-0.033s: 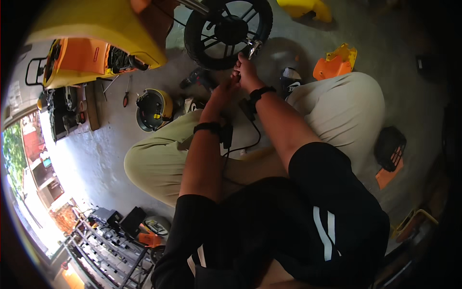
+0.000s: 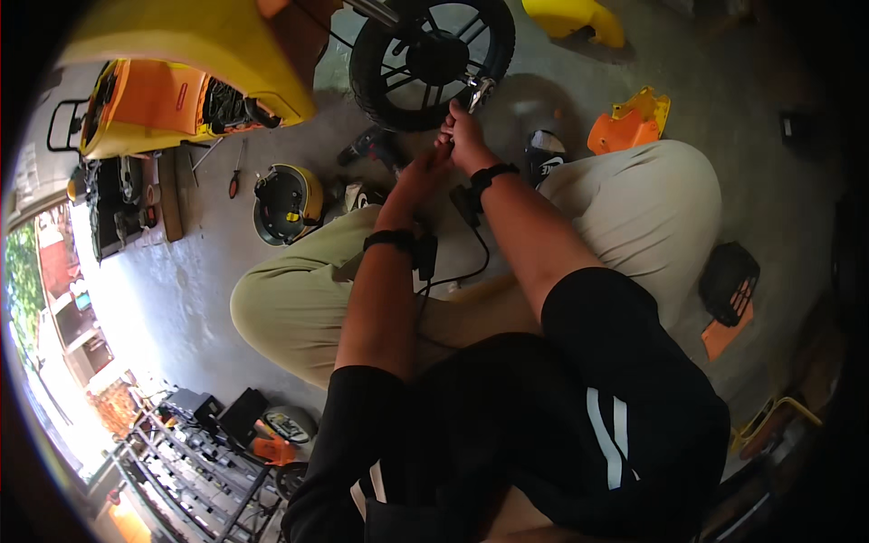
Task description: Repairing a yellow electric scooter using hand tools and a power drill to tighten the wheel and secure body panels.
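My right hand (image 2: 464, 138) is closed around the lower end of a shiny metal wrench-like tool (image 2: 481, 93), whose upper end is at the rim of a black spoked wheel (image 2: 437, 59). Just below and to the left, my left hand (image 2: 424, 179) has its fingers drawn together beside the right one. What it grips, if anything, is hidden. The wheel belongs to a yellow vehicle, its yellow body panel (image 2: 195, 36) reaching in from the upper left. Behind my left hand a dark power drill (image 2: 373, 147) lies on the floor.
A yellow helmet-like shell (image 2: 312, 196) lies left of my knee, near a screwdriver (image 2: 234, 184). To the right are an orange-yellow panel (image 2: 625, 131) and a black grille piece (image 2: 727, 281). A yellow fairing (image 2: 579, 20) lies beyond the wheel. Metal racking (image 2: 195, 462) stands lower left.
The view has shifted very slightly, moving the surroundings a few pixels. Both hands and the metal tool keep their places by the wheel.
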Motion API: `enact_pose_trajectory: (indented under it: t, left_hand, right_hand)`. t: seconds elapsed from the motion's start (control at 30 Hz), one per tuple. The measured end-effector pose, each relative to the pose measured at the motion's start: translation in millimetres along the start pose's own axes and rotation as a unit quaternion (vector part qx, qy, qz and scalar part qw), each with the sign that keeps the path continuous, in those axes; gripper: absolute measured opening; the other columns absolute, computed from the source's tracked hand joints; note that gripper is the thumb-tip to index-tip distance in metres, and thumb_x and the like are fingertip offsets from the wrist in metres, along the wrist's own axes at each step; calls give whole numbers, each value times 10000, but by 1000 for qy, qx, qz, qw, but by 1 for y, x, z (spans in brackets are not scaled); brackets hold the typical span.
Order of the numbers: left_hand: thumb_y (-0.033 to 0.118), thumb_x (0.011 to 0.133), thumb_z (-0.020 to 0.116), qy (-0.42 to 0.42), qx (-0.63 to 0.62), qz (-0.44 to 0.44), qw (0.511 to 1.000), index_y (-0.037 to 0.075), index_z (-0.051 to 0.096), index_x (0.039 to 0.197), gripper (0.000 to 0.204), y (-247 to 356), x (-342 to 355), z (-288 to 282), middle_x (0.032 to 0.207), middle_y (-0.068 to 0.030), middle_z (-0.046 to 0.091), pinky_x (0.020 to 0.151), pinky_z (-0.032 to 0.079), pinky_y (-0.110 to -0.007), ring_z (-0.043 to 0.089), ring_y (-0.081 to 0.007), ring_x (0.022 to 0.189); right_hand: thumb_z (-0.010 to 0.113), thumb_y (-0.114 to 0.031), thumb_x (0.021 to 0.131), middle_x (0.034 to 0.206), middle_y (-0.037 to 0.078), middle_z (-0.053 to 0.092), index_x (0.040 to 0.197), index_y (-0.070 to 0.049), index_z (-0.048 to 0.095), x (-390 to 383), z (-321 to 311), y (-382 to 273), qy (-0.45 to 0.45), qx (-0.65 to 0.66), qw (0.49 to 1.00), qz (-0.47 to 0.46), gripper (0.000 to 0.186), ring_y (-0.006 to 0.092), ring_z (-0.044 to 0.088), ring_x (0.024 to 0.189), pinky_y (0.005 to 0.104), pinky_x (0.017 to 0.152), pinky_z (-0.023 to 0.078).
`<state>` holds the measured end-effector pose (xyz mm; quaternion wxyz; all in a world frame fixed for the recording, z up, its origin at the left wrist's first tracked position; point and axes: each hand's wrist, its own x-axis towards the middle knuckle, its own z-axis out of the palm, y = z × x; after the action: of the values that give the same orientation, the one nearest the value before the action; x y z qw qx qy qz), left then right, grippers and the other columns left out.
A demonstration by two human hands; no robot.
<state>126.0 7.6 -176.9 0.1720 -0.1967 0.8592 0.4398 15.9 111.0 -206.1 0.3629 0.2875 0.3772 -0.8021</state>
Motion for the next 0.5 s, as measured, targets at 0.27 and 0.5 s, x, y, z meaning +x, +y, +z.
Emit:
enact_pose_trajectory:
  t: [0.27,0.5]
  left_hand:
    - [262,868,675,42,17,54,998,61,561,1307,496,-8,-14,10,1183,-247,658,970,484,-464,617,-433,1136]
    - [235,876,691,107,-6,10,994,73,582,1228,402,-12,-10,15,1153,-235,663,954,481,-486,612,-416,1125]
  right_hand:
    - [623,-331,969,694,84,523,841,-67,546,-1,-15,-4,-90,8,996,14,304,281,564,699,449,706,503]
    - [682,-252,903,899,117,656,1027,-81,577,-19,-11,1,2,-121,993,-10,236,253,644,787,402,692,542]
